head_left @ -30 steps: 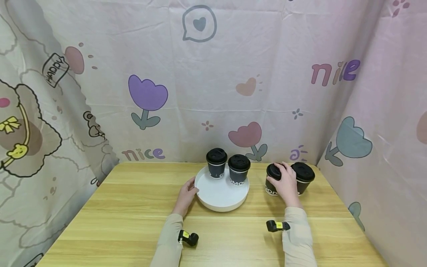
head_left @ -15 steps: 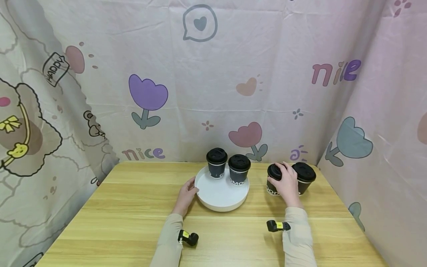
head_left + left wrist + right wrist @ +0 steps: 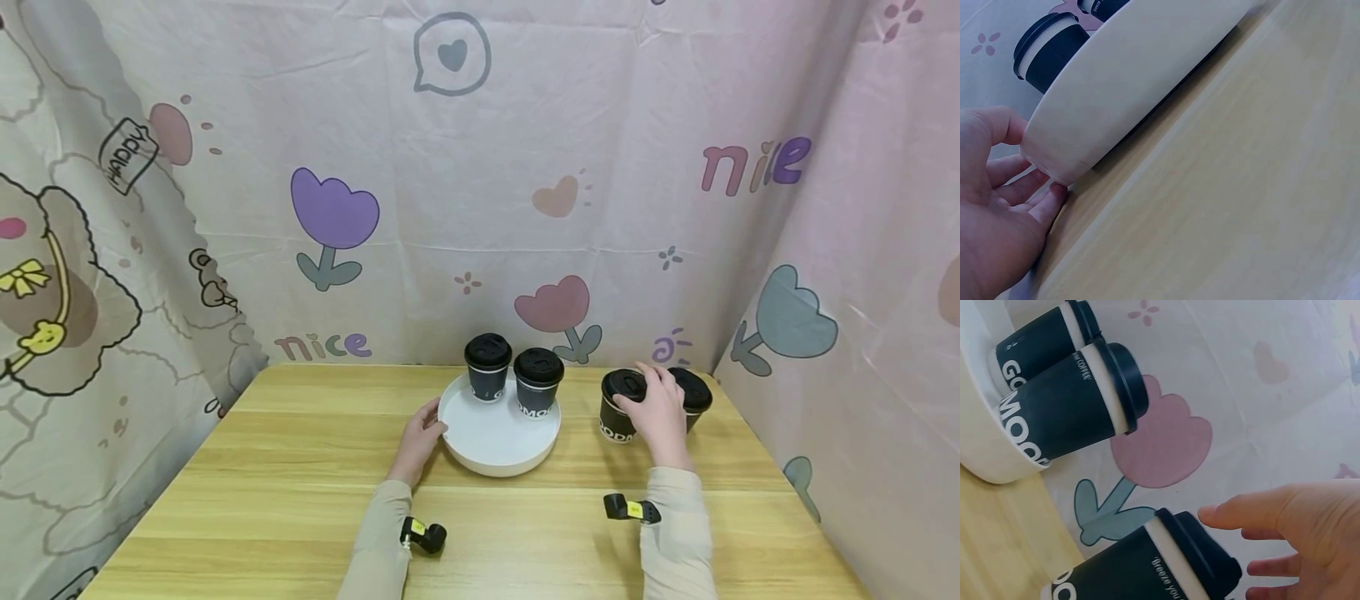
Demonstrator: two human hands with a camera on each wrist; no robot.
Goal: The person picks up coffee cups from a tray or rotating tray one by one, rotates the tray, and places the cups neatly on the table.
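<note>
Black cup stands upright on the surface, just left of the right hand, which is loosely spread by its lid! Left hand pinches the white tray; two lidded cups stand on it, between the hands, and a fourth cup peeks out beyond the right.

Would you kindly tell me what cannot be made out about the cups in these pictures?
- Far-right cup: head view; the right hand hides much of its side.
- Cup nearest that hand: right wrist view; the bottom edge cuts off part of it and its lettering.
- Upper cup: left wrist view; cut off by the top edge.
- Any contents: head view; hidden by black lids.
</note>
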